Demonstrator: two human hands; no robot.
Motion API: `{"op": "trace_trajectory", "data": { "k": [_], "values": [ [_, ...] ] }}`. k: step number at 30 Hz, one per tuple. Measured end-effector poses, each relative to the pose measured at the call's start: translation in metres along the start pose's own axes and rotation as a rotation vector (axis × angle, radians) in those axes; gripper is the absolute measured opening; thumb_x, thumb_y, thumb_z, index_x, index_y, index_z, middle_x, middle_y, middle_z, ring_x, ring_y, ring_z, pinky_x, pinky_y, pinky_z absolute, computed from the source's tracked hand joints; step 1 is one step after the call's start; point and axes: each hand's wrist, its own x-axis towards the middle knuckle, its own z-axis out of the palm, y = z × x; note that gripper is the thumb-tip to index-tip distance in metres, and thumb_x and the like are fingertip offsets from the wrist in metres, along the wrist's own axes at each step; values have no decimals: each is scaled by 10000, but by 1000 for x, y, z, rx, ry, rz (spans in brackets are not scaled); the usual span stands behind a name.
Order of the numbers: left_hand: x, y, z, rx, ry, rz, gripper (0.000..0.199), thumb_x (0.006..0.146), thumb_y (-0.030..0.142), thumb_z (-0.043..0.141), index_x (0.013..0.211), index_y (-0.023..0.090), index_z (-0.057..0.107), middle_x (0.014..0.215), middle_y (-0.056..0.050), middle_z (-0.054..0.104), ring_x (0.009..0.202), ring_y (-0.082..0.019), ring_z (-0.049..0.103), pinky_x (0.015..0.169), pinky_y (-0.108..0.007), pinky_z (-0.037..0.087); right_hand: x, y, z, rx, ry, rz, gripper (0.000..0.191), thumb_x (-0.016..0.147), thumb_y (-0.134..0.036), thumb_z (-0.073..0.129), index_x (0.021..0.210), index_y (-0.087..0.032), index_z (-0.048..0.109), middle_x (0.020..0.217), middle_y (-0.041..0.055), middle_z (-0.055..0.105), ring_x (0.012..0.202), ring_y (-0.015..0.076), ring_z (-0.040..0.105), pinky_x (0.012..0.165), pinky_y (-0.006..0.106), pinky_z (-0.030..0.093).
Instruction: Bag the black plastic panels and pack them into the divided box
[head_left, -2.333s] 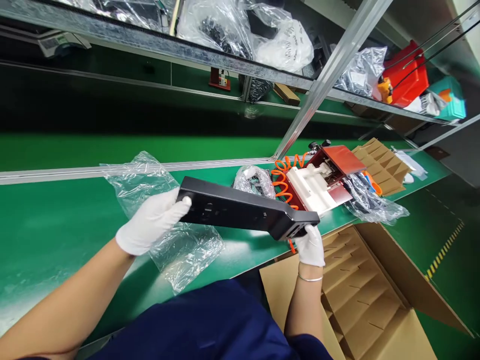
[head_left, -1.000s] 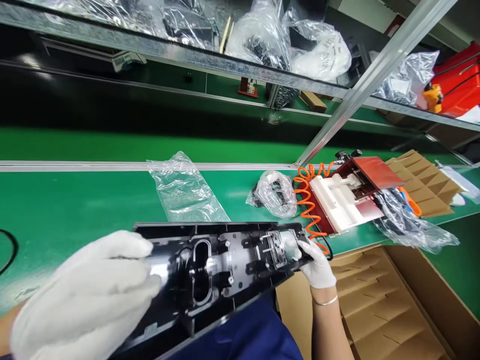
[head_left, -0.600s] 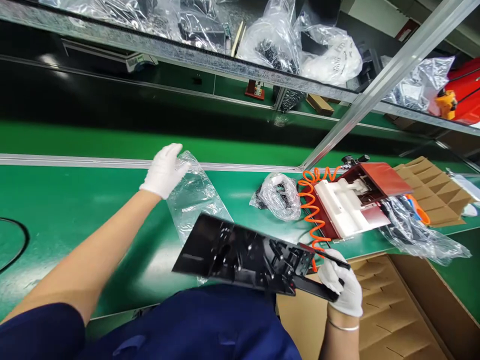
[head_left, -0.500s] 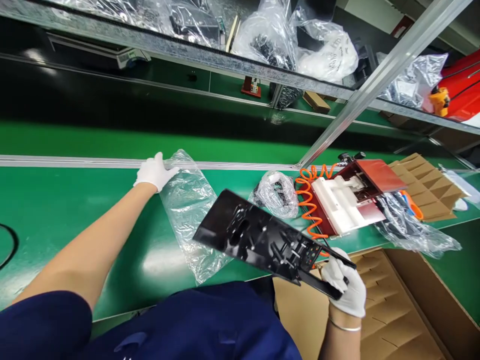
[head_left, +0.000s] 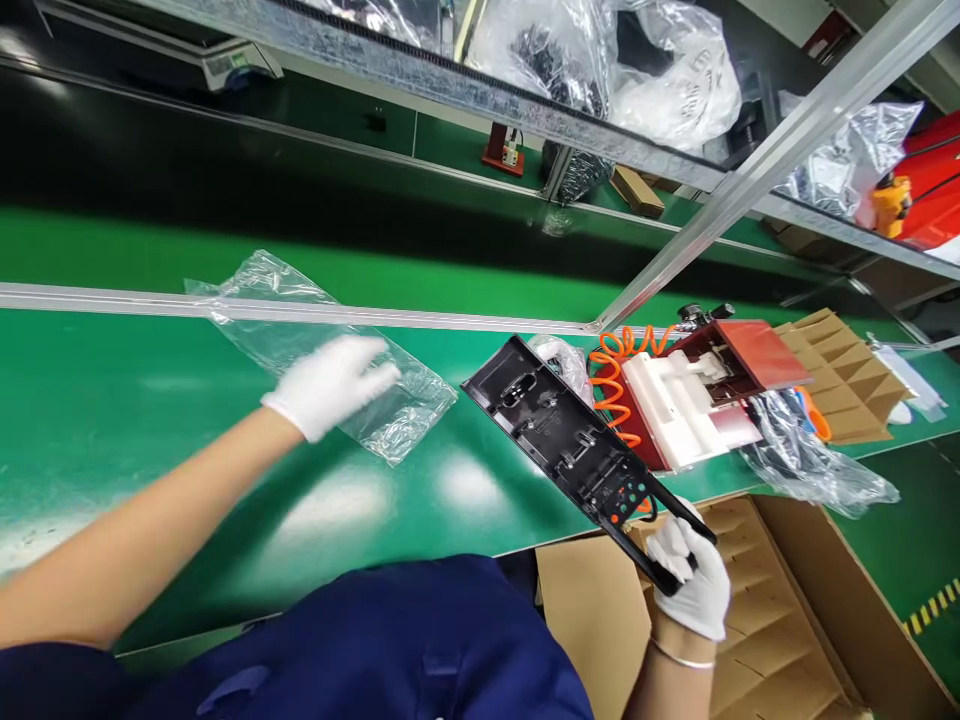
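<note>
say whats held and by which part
The right grip holds the black part by its forked end; whether the left grip holds the clear bag cannot be told.

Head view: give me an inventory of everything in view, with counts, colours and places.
moulded housing: 1, black, right hand
flat plastic bag: 1, clear, bench
bagged part: 1, clear wrap, behind housing
coiled hose: 1, orange, beside fixture
fixture: 1, red and white, bench
bagged dark item: 1, right of fixture
cardboard divider: 1, brown, far right
divided carton: 1, brown, below bench edge
workbench: green, centre
shelf bags: several, clear and white, above
bin: 1, red, shelf right
small stand: 1, red, beyond bench
other small items: unclear
left hand: white glove, over flat bag
right hand: white glove, gripping housing
</note>
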Motion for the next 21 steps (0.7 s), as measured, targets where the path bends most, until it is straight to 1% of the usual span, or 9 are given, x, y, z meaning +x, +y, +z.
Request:
{"op": "trace_trajectory", "data": {
  "k": [1, 2, 3, 5, 7, 11, 15, 19, 21],
  "values": [
    [-12, 20, 16, -4, -84, 107, 579, 920, 623, 392, 1243, 180, 580, 1211, -102, 647, 1077, -253, 605, 871, -340, 470, 1, 0, 2, -13, 2, -1, 148, 746, -215, 711, 843, -175, 607, 510, -113, 354, 344, 4, 187, 334, 120, 292],
    [-21, 36, 32, 18, -155, 117, 597, 884, 655, 434, 1211, 185, 602, 1193, -114, 649, 1041, -272, 623, 803, -344, 487, 2, -1, 4, -25, 4, -6, 150, 744, -219, 712, 849, -175, 615, 510, -112, 350, 346, 5, 187, 334, 122, 287],
    [-27, 47, 46, 53, -198, 85, 583, 878, 652, 439, 1159, 176, 625, 1152, -132, 659, 1017, -294, 636, 759, -357, 491, 2, -2, 5, -39, 5, -13, 157, 745, -225, 712, 865, -175, 626, 511, -112, 345, 350, 7, 191, 336, 124, 283],
    [-31, 55, 67, 97, -253, 37, 490, 927, 567, 385, 1048, 173, 650, 1070, -145, 678, 956, -311, 661, 699, -364, 480, 0, -4, 6, -75, 2, -26, 202, 749, -246, 712, 925, -168, 649, 513, -111, 335, 358, 12, 200, 338, 128, 270],
    [-29, 51, 76, 84, -260, 26, 425, 977, 451, 319, 967, 178, 645, 999, -132, 698, 900, -296, 681, 685, -352, 459, -2, -4, 4, -107, -2, -38, 258, 747, -267, 717, 977, -162, 665, 516, -109, 337, 361, 11, 201, 339, 131, 250],
    [-23, 39, 70, 20, -239, 4, 321, 988, 367, 360, 917, 177, 610, 816, -81, 697, 786, -242, 683, 655, -305, 414, -7, 2, -2, -132, -5, -60, 300, 744, -286, 724, 1013, -164, 681, 515, -106, 345, 365, 9, 205, 353, 142, 234],
    [-22, 41, 59, -9, -203, -56, 302, 985, 367, 359, 874, 187, 575, 693, -50, 645, 699, -226, 649, 615, -296, 382, -6, 12, 3, -173, -36, -58, 304, 763, -307, 720, 1037, -179, 678, 503, -104, 348, 366, 18, 214, 358, 156, 207],
    [-19, 45, 53, -155, -51, -69, 319, 944, 387, 387, 680, 227, 466, 725, -37, 617, 708, -208, 600, 643, -299, 391, -6, 19, 14, -245, -71, -19, 290, 787, -307, 711, 1048, -186, 674, 468, -110, 332, 355, 26, 221, 362, 165, 213],
    [-19, 47, 50, -218, 15, -76, 335, 933, 398, 385, 643, 232, 422, 712, -33, 591, 685, -201, 565, 644, -304, 393, -6, 21, 19, -265, -79, 10, 306, 781, -321, 721, 1051, -184, 676, 453, -115, 319, 349, 29, 222, 359, 167, 211]
  ]
}}
